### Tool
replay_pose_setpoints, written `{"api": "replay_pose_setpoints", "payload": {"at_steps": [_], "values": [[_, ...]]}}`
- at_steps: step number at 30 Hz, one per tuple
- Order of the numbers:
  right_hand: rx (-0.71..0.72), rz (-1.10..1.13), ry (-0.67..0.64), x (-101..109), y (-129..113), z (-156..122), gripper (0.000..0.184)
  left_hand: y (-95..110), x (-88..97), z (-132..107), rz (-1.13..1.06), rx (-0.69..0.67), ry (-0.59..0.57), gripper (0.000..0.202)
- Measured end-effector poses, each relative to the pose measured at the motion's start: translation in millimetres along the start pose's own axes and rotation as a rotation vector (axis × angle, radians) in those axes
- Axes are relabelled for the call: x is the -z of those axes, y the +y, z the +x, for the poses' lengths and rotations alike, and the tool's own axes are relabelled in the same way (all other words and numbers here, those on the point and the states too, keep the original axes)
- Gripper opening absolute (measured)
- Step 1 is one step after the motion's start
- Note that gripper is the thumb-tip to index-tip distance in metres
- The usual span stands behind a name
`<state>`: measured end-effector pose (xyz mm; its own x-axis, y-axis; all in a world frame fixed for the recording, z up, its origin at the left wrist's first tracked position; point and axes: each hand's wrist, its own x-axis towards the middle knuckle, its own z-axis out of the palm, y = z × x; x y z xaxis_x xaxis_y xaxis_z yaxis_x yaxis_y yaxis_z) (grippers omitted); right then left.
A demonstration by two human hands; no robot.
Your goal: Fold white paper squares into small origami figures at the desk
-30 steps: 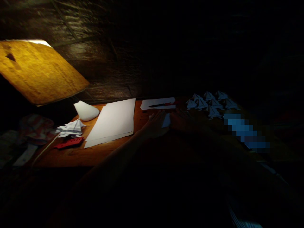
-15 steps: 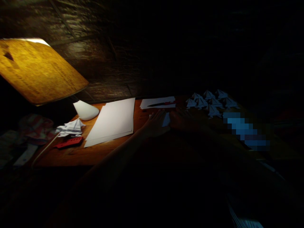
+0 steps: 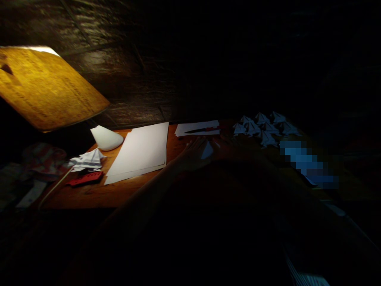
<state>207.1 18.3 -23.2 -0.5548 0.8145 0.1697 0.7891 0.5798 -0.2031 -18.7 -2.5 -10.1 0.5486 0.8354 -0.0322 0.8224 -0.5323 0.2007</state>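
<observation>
Your left hand (image 3: 193, 155) sits against a small white paper piece (image 3: 206, 151) on the wooden surface (image 3: 89, 194) (whether it grips, and what your shadowed right hand (image 3: 230, 145) does, can't be told), folded paper figures (image 3: 260, 129) lying far right.

The orange-brown wooden desk (image 3: 89, 195) carries a large stack of white paper (image 3: 137, 153), a smaller paper stack (image 3: 190, 129), a cluster of folded paper shapes (image 3: 262, 128), a loosely folded paper (image 3: 87, 159), a red plastic piece (image 3: 85, 178) and a white cone (image 3: 106, 138).
</observation>
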Motion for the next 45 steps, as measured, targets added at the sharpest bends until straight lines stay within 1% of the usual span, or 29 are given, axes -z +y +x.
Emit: {"api": "replay_pose_setpoints", "payload": {"at_steps": [3,7,12,14,16,18,21,24,28,32,34,38,45], "values": [[0.01,0.002,-0.032,4,2,-2,0.067,-2,1.2,-1,0.013,0.022,-0.02,0.089],[0.031,0.002,-0.027,7,5,-4,0.067,-6,3.7,-3,0.027,0.038,-0.033,0.093],[0.007,-0.003,-0.085,13,9,-8,0.071,-8,7.4,-6,0.041,0.08,-0.093,0.095],[-0.008,-0.034,-0.106,17,12,-11,0.075,-13,5.5,-7,0.042,0.082,-0.092,0.095],[-0.02,-0.046,-0.123,21,15,-13,0.076,-21,1.0,-8,0.039,0.044,-0.065,0.094],[-0.028,-0.019,-0.144,24,18,-13,0.076,-31,-4.4,-7,0.041,-0.005,-0.035,0.093],[-0.047,0.032,-0.188,24,22,-12,0.073,-40,-9.7,-7,0.048,-0.013,-0.026,0.093],[-0.062,0.04,-0.164,16,25,-11,0.073,-35,-8.7,-6,0.04,-0.011,0.003,0.093],[-0.103,0.044,-0.079,2,20,-9,0.066,-12,-3.0,-5,0.015,0.009,0.082,0.089],[-0.097,0.051,-0.027,0,11,-8,0.063,4,0.2,-3,0.014,0.013,0.046,0.085],[-0.107,0.059,-0.023,2,8,-8,0.063,6,0.1,-2,0.008,0.025,0.037,0.084],[-0.162,0.064,-0.013,4,5,-9,0.062,2,-2.8,-1,0.013,0.035,0.037,0.081],[-0.208,0.068,0.021,8,-3,-11,0.068,1,-5.8,1,0.002,0.019,0.071,0.081]]}}
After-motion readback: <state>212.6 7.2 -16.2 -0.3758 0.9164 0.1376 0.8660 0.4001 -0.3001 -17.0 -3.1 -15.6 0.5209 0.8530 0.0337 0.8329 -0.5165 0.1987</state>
